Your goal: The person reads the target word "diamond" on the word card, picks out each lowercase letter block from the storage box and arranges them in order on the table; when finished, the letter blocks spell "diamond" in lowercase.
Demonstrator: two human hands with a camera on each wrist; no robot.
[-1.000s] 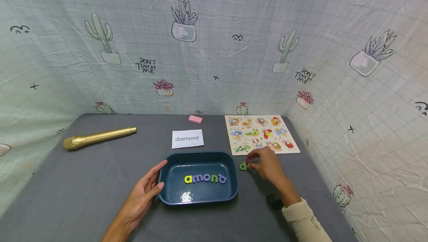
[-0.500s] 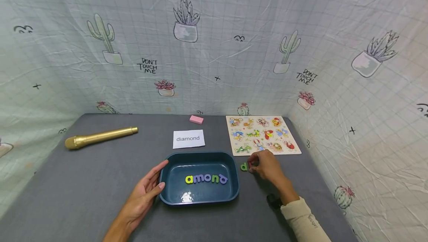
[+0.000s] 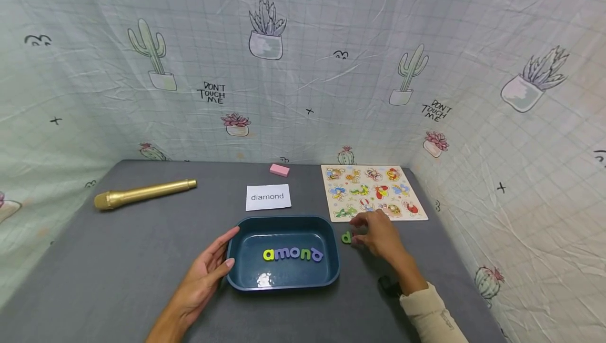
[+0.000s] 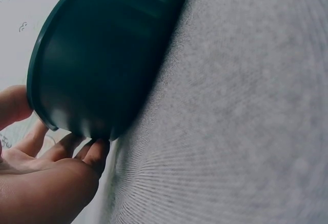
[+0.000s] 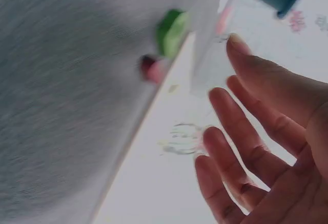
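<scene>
In the head view a dark blue tray (image 3: pixel 284 279) holds a row of foam-like letters reading a, m, o, n and a tilted d. My left hand (image 3: pixel 201 274) touches the tray's left end; in the left wrist view its fingertips press the outer wall (image 4: pixel 87 80), the fingers fairly straight. Right of the tray lies a green letter (image 3: pixel 346 238) shaped like a d. My right hand (image 3: pixel 379 235) hovers beside it, fingers loosely bent, holding nothing. The right wrist view shows a small red piece (image 5: pixel 152 69) on the table next to that green letter, apart from the fingers.
Behind the tray lies a white card (image 3: pixel 268 198) printed "diamond", with a pink block (image 3: pixel 279 170) beyond it. An insect picture board (image 3: pixel 374 193) lies just behind my right hand. A gold microphone (image 3: pixel 147 194) is at the left. Patterned cloth (image 3: pixel 303 69) encloses the table.
The right thumb and fingers were at the red piece; they have lowered it beside the green letter and let go. The left hand and tray stay put; the view has shifted slightly.
</scene>
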